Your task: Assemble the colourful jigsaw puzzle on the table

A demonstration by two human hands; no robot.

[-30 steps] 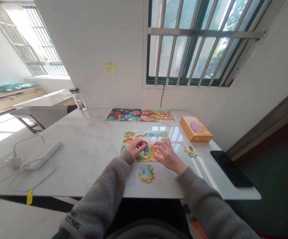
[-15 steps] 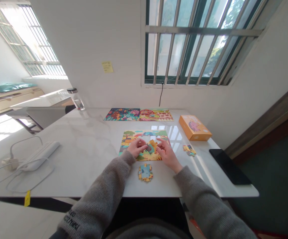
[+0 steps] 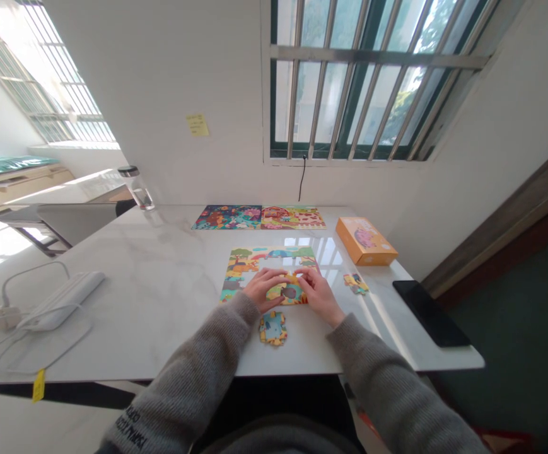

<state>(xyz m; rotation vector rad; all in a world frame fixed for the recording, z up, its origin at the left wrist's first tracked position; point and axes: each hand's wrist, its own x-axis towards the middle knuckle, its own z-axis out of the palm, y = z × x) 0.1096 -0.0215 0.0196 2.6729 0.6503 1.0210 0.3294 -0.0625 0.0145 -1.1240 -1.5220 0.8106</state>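
A colourful jigsaw puzzle [image 3: 255, 261] lies flat on the white marble table [image 3: 160, 290] in front of me. My left hand [image 3: 264, 288] and my right hand [image 3: 316, 291] rest on its near edge, fingertips meeting over a yellow and green puzzle piece [image 3: 287, 291] that they press between them. A small joined cluster of pieces [image 3: 272, 327] with a blue middle lies just below my hands, near the table's front edge. Both arms wear grey sleeves.
Two finished puzzles [image 3: 259, 217] lie at the table's back by the wall. An orange box [image 3: 364, 240] stands at right, loose pieces [image 3: 355, 283] near it, a black phone [image 3: 429, 304] at the right edge. A white power strip [image 3: 60, 300] with cables lies left; a glass jar [image 3: 136, 187] back left.
My hands have drawn closer together over the puzzle's lower middle, and the piece between them has shifted. The view has tilted slightly.
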